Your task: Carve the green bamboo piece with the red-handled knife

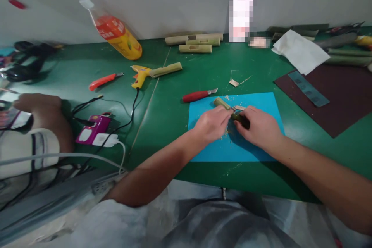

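A short green bamboo tube (222, 103) lies slantwise between my hands, over a blue sheet (203, 151). My right hand (260, 126) is wrapped round its nearer end. Closed fingers of my left hand (213, 122) press on the tube's middle, where a small pale sliver shows; what else might be between the fingertips is too small to make out. Bamboo shavings are scattered on the sheet around the tube. Just beyond the sheet's far left corner lies a red-handled knife (199, 95), touched by neither hand.
A yellow glue gun (140, 76), a red cutter (105, 81) and a drink bottle (119, 37) stand or lie leftward. Cut bamboo pieces (195, 48) line the wall. On the right are a dark board (334, 120), a ruler (309, 89) and white paper (300, 52). Another person's arm (54, 124) rests near a purple power adapter (94, 128).
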A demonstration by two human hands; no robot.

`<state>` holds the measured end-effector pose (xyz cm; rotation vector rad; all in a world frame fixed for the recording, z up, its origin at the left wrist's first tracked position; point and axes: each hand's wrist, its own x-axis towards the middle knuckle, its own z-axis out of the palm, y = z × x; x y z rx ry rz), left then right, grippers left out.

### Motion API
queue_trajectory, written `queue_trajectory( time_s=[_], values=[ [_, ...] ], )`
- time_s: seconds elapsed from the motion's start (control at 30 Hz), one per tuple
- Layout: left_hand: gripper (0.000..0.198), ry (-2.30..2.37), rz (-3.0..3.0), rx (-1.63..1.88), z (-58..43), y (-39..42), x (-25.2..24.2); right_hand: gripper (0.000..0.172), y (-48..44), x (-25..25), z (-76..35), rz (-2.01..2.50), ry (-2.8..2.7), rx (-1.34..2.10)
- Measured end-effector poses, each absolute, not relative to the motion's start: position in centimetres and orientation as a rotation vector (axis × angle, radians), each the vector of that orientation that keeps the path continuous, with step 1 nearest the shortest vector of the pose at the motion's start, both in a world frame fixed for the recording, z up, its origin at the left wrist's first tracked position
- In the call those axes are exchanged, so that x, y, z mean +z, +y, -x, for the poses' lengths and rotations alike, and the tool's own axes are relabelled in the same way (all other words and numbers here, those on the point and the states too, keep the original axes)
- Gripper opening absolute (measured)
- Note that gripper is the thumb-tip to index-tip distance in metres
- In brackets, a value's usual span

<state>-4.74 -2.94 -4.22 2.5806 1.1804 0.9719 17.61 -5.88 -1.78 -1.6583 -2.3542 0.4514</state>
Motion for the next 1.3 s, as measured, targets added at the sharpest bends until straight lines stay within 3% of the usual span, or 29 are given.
queue_trajectory(
  time_s=[0.17,0.53,0.73,1.3],
  values=[
    [0.025,1.33,-2.535,1.083,5.6,-2.3,-4.3,0.022,-5.9,-1.6,-17.5,1.666,-2.329,0.47],
    [0.029,1.22,-2.583,0.894,5.5,-2.6,-4.0,0.021,-6.0,-1.5,-17.5,1.657,-2.356,0.468],
    [0.022,1.263,-2.488,1.067,5.3,-2.3,-3.9,0.022,-5.8,-1.8,-17.7,1.652,-2.31,0.514],
    [0.022,1.183,-2.486,1.027,5.2,-2.5,-3.8,0.023,-5.8,-1.9,-17.8,1.656,-2.287,0.511]
  ],
)
